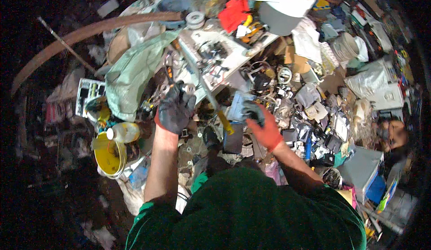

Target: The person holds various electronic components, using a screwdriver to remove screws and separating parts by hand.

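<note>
My left hand (176,109), in a dark grey and red glove, is closed with its fingers curled. What it holds, if anything, is hidden. Just beyond its fingers lie an orange-handled tool (169,72) and a small round whitish piece (190,88). My right hand (261,123), in a red glove with grey fingers, has its thumb apart from its bent fingers. Its fingertips overlap the right edge of a flat blue box (237,107); whether they touch it I cannot tell. Between my hands, a long metal bar with a yellow end (225,122) slants down toward me.
A white board (233,68) with small parts on it lies ahead, near a white and grey bucket (285,12). A yellow bucket (109,155), a bottle (125,132) and a pale green sack (134,79) are at left. Mixed scrap (332,124) heaps at right.
</note>
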A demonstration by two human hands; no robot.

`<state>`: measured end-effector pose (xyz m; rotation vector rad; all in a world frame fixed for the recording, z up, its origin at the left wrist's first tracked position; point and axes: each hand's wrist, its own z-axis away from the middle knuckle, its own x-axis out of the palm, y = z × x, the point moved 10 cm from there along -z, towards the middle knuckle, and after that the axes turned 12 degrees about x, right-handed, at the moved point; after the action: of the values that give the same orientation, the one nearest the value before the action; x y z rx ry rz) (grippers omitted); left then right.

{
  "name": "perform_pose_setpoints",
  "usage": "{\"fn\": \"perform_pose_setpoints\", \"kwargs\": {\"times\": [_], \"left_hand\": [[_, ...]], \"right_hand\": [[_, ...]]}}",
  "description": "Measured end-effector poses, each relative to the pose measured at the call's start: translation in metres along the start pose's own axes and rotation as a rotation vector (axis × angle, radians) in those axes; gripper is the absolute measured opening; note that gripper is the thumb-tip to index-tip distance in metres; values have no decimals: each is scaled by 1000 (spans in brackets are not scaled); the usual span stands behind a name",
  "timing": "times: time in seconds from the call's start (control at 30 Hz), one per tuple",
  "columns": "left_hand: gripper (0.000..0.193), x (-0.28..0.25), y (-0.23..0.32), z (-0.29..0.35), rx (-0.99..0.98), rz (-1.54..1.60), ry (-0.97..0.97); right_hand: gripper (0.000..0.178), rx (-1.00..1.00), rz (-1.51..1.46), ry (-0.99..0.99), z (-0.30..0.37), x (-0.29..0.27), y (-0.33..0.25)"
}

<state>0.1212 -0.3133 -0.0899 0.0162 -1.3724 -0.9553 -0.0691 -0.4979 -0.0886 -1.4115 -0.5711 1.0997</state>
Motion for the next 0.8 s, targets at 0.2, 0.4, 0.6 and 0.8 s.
{"fn": "perform_pose_setpoints", "kwargs": {"times": [0.2,0.4,0.6,0.8], "left_hand": [[20,-12,-110,39,-163,-318,-258],[38,-72,-135,60,-55,-1206,-407],[38,-155,-121,112,-254,-1078,-373],[39,-209,-80,125,-273,-1776,-559]], "right_hand": [[60,-112,221,88,21,1,-54],[39,214,-233,-33,30,-13,77],[31,624,-780,419,-44,-61,167],[40,249,-836,417,-239,-91,86]]}}
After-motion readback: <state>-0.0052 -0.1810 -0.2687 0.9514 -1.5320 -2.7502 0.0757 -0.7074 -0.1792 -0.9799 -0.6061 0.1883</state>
